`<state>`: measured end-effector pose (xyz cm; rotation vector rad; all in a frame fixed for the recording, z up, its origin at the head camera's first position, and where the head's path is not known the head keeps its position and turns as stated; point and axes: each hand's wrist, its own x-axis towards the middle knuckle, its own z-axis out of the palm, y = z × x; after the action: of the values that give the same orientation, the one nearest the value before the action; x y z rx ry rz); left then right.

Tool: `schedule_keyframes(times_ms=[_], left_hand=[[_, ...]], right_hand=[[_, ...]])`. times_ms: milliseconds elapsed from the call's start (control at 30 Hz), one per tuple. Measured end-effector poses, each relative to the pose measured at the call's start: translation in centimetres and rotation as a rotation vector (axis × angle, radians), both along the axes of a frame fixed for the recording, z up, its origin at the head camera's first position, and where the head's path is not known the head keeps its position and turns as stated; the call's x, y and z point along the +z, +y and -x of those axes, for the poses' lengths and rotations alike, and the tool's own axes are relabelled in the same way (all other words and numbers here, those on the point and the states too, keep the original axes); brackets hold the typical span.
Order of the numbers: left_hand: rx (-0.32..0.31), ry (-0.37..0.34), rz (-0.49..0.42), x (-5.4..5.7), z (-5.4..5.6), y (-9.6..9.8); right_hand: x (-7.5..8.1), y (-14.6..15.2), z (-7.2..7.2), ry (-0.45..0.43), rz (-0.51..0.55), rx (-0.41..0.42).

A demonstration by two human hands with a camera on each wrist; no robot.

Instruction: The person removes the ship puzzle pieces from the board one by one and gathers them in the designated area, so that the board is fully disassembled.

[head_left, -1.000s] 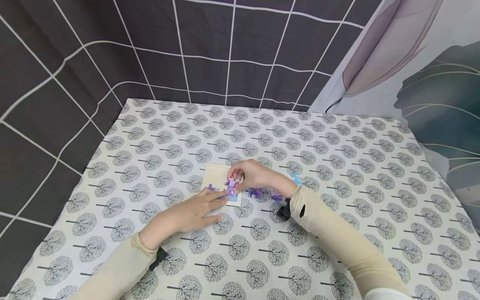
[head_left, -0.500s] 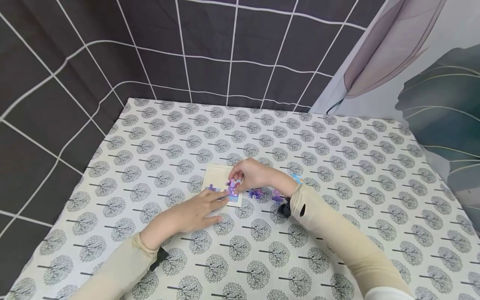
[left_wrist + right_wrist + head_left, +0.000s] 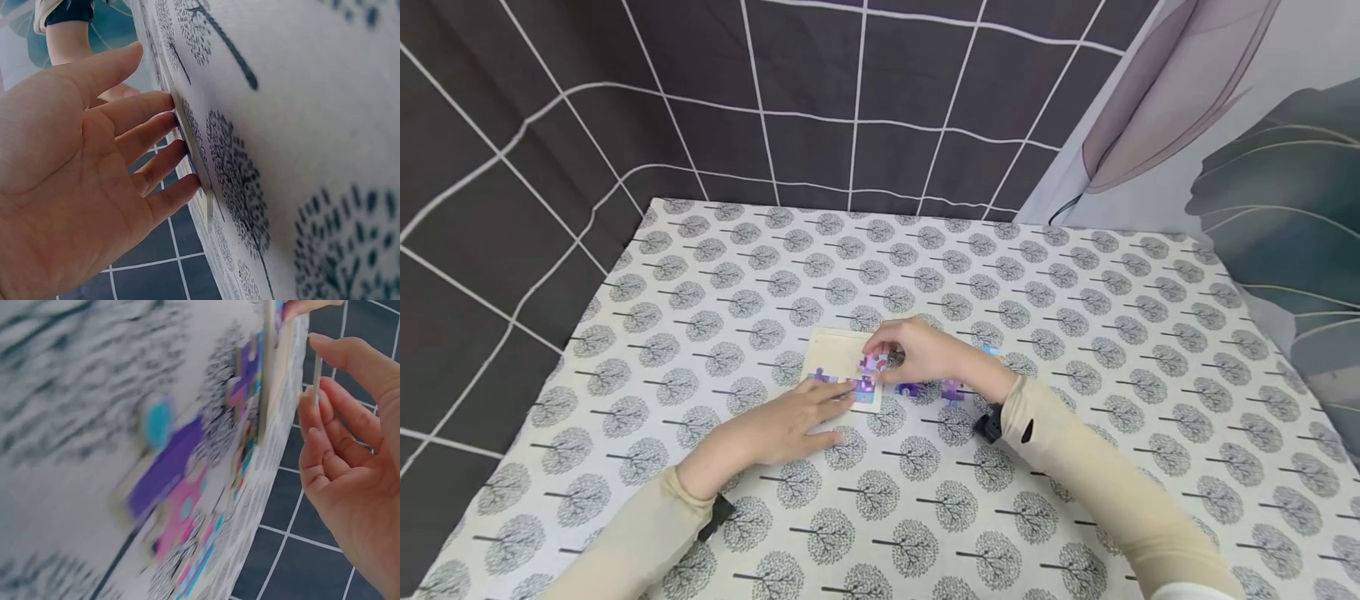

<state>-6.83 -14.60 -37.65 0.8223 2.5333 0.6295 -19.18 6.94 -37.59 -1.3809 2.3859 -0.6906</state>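
Note:
A shallow, pale jigsaw tray [image 3: 829,344] lies on the table with a few joined purple-and-blue pieces [image 3: 862,393] along its near side. My right hand [image 3: 922,350] pinches a pink-and-purple puzzle piece [image 3: 873,363] between thumb and fingertips, over the tray's right part. In the right wrist view that puzzle piece [image 3: 317,376] appears edge-on, apart from the tray [image 3: 267,394]. My left hand [image 3: 790,421] rests its extended fingers on the tray's near edge, partly covering the pieces there. The left wrist view shows those fingertips [image 3: 192,182] touching the tray's rim [image 3: 199,159].
Loose puzzle pieces lie right of the tray: a purple one [image 3: 909,388], a pink-and-purple one [image 3: 952,392] and a light blue one [image 3: 991,350] partly behind the right wrist. A tree-print cloth [image 3: 917,500] covers the table. A dark grid curtain [image 3: 805,150] hangs behind.
My right hand has shifted slightly right with the pinched piece, which has come away from the piece at the tray's near edge. The left hand stays in place.

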Motion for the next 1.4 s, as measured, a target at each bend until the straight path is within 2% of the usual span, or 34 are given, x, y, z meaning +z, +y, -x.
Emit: schedule_keyframes(times_ms=[267, 400, 900, 1100, 1400], left_hand=[[-0.009, -0.003, 0.003, 0.1, -0.1, 0.2], [-0.005, -0.001, 0.004, 0.1, -0.1, 0.2], [-0.013, 0.013, -0.003, 0.1, -0.2, 0.2], [-0.001, -0.003, -0.027, 0.2, -0.3, 0.2], [-0.007, -0.006, -0.014, 0.5, -0.3, 0.2]], right_hand=[[-0.3, 2.5, -0.7, 0.013, 0.092, 0.015], [-0.2, 3.6, -1.2, 0.021, 0.105, -0.011], [0.7, 7.9, -2.3, 0.028, 0.098, -0.086], [0.6, 9.5, -2.3, 0.040, 0.104, -0.114], [0.6, 11.6, -3.0, 0.057, 0.067, -0.162]])
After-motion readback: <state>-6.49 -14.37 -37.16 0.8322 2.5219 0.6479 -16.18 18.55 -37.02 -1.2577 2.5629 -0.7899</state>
